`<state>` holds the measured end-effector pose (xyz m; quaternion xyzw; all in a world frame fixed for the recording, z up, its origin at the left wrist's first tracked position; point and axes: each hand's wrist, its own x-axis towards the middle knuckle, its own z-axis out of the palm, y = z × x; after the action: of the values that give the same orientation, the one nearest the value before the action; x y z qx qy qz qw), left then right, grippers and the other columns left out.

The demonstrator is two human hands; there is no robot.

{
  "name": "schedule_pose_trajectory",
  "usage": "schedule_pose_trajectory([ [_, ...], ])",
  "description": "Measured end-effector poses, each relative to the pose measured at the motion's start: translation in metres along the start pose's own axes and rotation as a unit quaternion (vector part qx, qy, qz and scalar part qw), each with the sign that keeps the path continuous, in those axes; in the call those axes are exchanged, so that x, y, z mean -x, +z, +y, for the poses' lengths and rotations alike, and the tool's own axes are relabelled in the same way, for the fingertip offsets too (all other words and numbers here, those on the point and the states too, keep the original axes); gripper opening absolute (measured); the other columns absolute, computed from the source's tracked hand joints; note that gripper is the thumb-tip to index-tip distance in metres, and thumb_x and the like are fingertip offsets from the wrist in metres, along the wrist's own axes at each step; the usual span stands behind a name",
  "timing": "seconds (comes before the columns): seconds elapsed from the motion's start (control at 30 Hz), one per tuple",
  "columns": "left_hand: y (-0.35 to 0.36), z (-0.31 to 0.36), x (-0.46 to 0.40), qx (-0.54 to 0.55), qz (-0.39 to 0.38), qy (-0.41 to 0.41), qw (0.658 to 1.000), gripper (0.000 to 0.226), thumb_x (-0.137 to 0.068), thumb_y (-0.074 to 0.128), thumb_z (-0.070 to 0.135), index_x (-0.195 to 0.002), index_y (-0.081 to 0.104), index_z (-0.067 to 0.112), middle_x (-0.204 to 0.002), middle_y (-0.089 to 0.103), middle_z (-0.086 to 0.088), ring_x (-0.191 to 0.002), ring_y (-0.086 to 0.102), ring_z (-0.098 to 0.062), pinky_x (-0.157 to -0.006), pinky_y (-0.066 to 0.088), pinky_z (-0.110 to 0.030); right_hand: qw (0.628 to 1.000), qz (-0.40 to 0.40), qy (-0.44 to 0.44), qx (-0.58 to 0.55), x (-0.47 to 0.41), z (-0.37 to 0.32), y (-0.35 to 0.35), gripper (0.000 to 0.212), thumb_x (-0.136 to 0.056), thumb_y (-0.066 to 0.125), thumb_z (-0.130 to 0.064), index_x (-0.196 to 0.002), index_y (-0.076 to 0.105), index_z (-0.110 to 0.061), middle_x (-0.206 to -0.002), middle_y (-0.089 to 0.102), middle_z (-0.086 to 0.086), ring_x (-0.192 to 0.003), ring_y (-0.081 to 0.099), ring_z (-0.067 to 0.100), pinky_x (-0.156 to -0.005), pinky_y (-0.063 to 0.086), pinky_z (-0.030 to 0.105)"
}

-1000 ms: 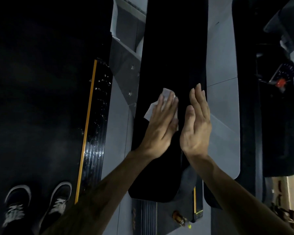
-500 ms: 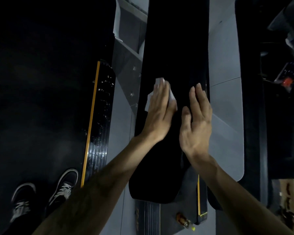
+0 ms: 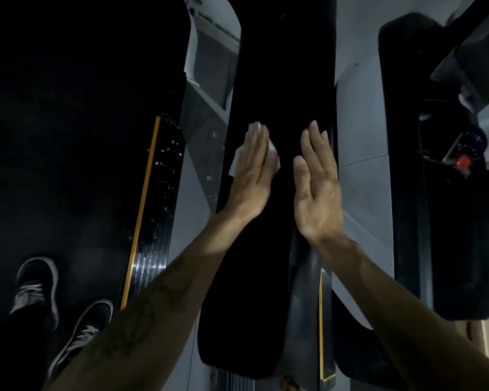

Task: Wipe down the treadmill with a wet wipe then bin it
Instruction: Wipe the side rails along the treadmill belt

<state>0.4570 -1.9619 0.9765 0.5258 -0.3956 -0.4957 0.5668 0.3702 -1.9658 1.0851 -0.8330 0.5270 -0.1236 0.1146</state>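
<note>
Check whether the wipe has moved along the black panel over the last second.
Yes. The wet wipe under the left hand slid forward up the black panel, farther from its rounded near end.

wet wipe [image 3: 271, 153]: mostly hidden under left hand [image 3: 251, 176], only edges show | treadmill [image 3: 280, 80]: cut off at top edge, dark surface detail unreadable | shoes [image 3: 37, 286]: blurred

wet wipe [image 3: 271, 155]: white, crumpled, lying flat under the left hand [image 3: 253, 176], edges peeking out beside its fingers
treadmill [image 3: 280, 80]: black padded surface lying beneath both palms
</note>
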Motion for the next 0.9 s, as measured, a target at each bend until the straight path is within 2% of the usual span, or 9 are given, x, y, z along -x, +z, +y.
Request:
schedule_pose_trajectory([
  [0.07,0.001,-0.005,0.020,0.006,0.003,0.000,1.000,0.059,-0.114,0.023,0.037,-0.165,-0.001,0.023,-0.172,-0.013,0.009,-0.155,-0.016,-0.002,-0.128,-0.009,-0.035,1.000,0.018,0.009,0.016,-0.002,-0.004,0.005,0.056,-0.111,0.026,-0.036,-0.161,0.028,-0.011,-0.171,0.017,-0.002,-0.159,0.006,0.013,-0.129,0.011,0.035],
  [0.17,0.010,-0.009,0.058,-0.001,0.010,0.051,0.999,0.056,-0.114,0.026,0.029,-0.165,0.006,0.019,-0.173,-0.006,0.006,-0.159,-0.009,-0.014,-0.129,0.000,-0.049,0.999,0.033,0.012,0.010,0.000,-0.006,0.007,0.053,-0.112,0.028,-0.033,-0.160,0.031,-0.011,-0.170,0.021,-0.002,-0.158,0.009,0.012,-0.127,0.012,0.027],
  [0.27,0.014,-0.004,0.067,-0.008,-0.010,0.055,0.998,0.055,-0.113,0.023,0.034,-0.163,0.006,0.022,-0.173,-0.003,0.006,-0.159,-0.008,-0.016,-0.129,0.003,-0.053,0.999,0.037,0.012,-0.016,0.000,-0.006,0.004,0.049,-0.112,0.030,-0.025,-0.158,0.035,-0.010,-0.169,0.025,-0.002,-0.158,0.013,0.013,-0.127,0.016,0.030],
  [0.37,0.010,0.001,0.045,-0.021,-0.019,0.098,0.995,0.057,-0.112,0.026,0.030,-0.164,0.011,0.012,-0.173,0.002,-0.002,-0.160,-0.005,-0.023,-0.128,0.005,-0.056,0.999,0.039,0.013,-0.022,0.000,-0.006,0.004,0.049,-0.111,0.030,-0.025,-0.157,0.037,-0.008,-0.168,0.026,-0.001,-0.158,0.014,0.014,-0.127,0.018,0.032],
  [0.43,0.005,0.003,0.018,-0.023,-0.023,0.113,0.993,0.057,-0.112,0.027,0.027,-0.163,0.012,0.008,-0.173,0.001,-0.006,-0.160,-0.007,-0.023,-0.129,0.002,-0.054,0.999,0.043,0.010,-0.018,-0.001,-0.005,0.005,0.050,-0.110,0.030,-0.024,-0.156,0.038,-0.006,-0.168,0.027,0.001,-0.158,0.015,0.015,-0.127,0.018,0.030],
  [0.57,-0.004,0.003,-0.021,0.001,-0.009,0.051,0.999,0.058,-0.113,0.025,0.033,-0.165,0.004,0.015,-0.172,-0.010,0.005,-0.157,-0.014,-0.008,-0.128,-0.009,-0.036,0.999,0.044,0.003,-0.003,-0.002,-0.005,0.006,0.049,-0.110,0.035,-0.019,-0.156,0.037,-0.006,-0.168,0.027,0.004,-0.158,0.016,0.018,-0.127,0.018,0.033],
  [0.67,-0.003,-0.002,-0.005,0.031,-0.010,-0.011,0.999,0.061,-0.113,0.025,0.039,-0.164,-0.002,0.022,-0.166,-0.016,0.018,-0.154,-0.017,0.001,-0.129,-0.009,-0.038,0.999,0.044,-0.002,0.019,-0.002,-0.006,0.007,0.051,-0.109,0.035,-0.024,-0.158,0.035,-0.007,-0.169,0.025,0.004,-0.158,0.014,0.019,-0.127,0.017,0.031],
  [0.73,-0.001,-0.006,0.017,0.042,0.001,-0.011,0.999,0.063,-0.112,0.025,0.043,-0.165,0.000,0.020,-0.169,-0.014,0.016,-0.156,-0.014,-0.003,-0.130,-0.006,-0.041,0.998,0.041,-0.005,0.038,-0.002,-0.007,0.008,0.053,-0.109,0.034,-0.025,-0.159,0.032,-0.008,-0.169,0.023,0.004,-0.158,0.013,0.020,-0.128,0.018,0.033],
  [0.9,0.003,-0.012,0.042,0.006,-0.016,0.041,0.999,0.059,-0.112,0.027,0.033,-0.165,0.009,0.014,-0.173,-0.004,0.003,-0.159,-0.010,-0.016,-0.129,-0.002,-0.045,0.998,0.036,-0.017,0.058,-0.002,-0.008,0.009,0.063,-0.097,0.040,-0.010,-0.159,0.030,-0.003,-0.169,0.022,0.009,-0.158,0.012,0.025,-0.126,0.024,0.047],
])
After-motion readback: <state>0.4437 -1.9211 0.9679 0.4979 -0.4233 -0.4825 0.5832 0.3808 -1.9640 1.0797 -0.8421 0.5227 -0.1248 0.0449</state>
